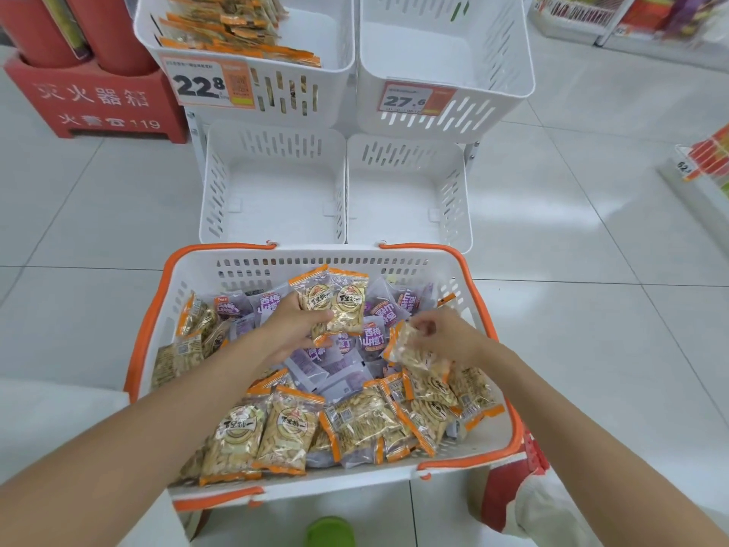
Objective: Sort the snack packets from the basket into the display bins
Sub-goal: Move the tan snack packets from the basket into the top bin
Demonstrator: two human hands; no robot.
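A white basket with orange rim (146, 333) stands in front of me, full of orange-edged seed packets (284, 432) and purple packets (374, 337). My left hand (292, 329) grips a few orange-edged packets (335, 305), lifted above the pile. My right hand (442, 333) pinches another orange-edged packet (414, 357) at the basket's right side. Beyond the basket stand four white display bins. The upper left bin (335, 53) holds orange packets. The upper right bin (505, 73) and both lower bins (276, 191) (406, 195) hold nothing.
Price tags reading 22.8 (209, 84) and 27.6 (414, 99) hang on the upper bins. A red fire-extinguisher box (98, 100) stands at the left. Shelving edges (694, 171) show at the right. White tiled floor surrounds everything. A green shoe tip (329, 531) sits below the basket.
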